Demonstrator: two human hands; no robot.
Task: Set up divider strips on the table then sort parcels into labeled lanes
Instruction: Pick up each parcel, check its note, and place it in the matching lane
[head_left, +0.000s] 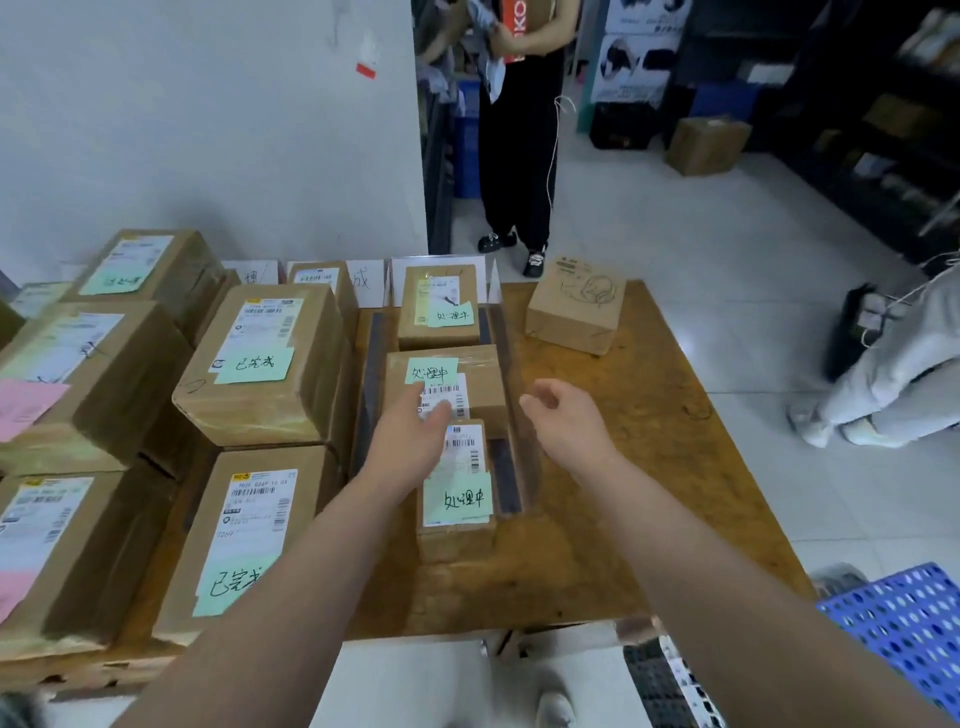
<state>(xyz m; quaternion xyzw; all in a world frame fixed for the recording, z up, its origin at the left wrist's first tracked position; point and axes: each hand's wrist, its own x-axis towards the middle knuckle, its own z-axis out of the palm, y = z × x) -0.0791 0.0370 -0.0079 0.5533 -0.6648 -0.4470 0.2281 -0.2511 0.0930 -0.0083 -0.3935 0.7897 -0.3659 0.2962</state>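
While L hand (410, 441) overlaps mid parcel (485, 387), R hand (566, 423) hovers beside divider strip (505, 467).

Left hand (410, 436) and right hand (566, 421) over the middle lane of the wooden surface (639, 467).
Three small parcels (439, 312) with green notes sit in a row between two dark divider strips (371, 395). The left hand is stretched flat over the middle one's label. The right hand hovers beside it, loosely curled, holding nothing. Larger parcels (260, 364) fill the left side, and a plain box (574, 304) stands apart at the far right.
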